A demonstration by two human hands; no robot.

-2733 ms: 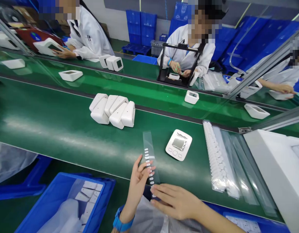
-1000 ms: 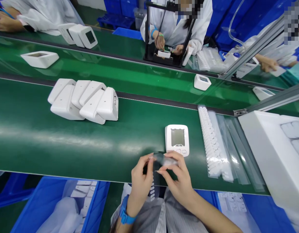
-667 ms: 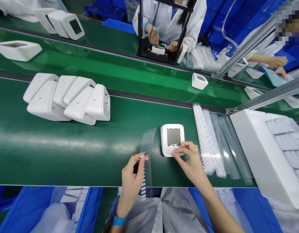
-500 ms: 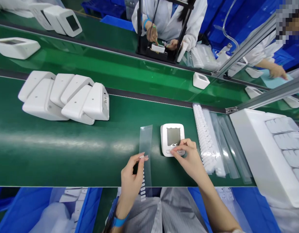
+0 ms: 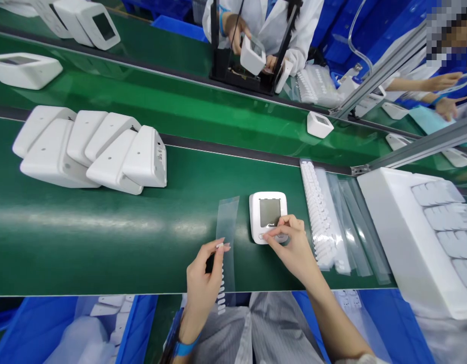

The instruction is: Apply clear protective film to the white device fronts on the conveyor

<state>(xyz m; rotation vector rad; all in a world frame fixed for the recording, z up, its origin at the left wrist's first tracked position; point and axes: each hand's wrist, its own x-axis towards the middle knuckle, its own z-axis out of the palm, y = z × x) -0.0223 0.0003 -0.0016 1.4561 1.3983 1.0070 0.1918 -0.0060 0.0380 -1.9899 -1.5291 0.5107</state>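
A white device (image 5: 256, 218) with a grey screen lies face up on the green table (image 5: 180, 202). My right hand (image 5: 292, 242) rests over its lower right part, fingertips pinched at the buttons below the screen; whatever the fingertips hold, if anything, is too small to tell. To the left, my left hand (image 5: 205, 270) pinches a clear plastic strip (image 5: 228, 222) with a row of small white pieces along its lower left edge. The strip's lower end hangs past the table's front edge.
Several white devices (image 5: 51, 156) lie overlapped at the left. Clear strips with white pieces (image 5: 319, 217) and a white foam box (image 5: 388, 222) are at the right. Beyond the green channel a co-worker's hand (image 5: 235, 33) holds a device. Blue bins (image 5: 138, 328) stand below the front edge.
My right fingertips have shifted slightly left along the device's buttons. My left hand keeps its pinch. Across the channel, the co-worker has lifted and tilted a device, and the small device on the channel moved right.
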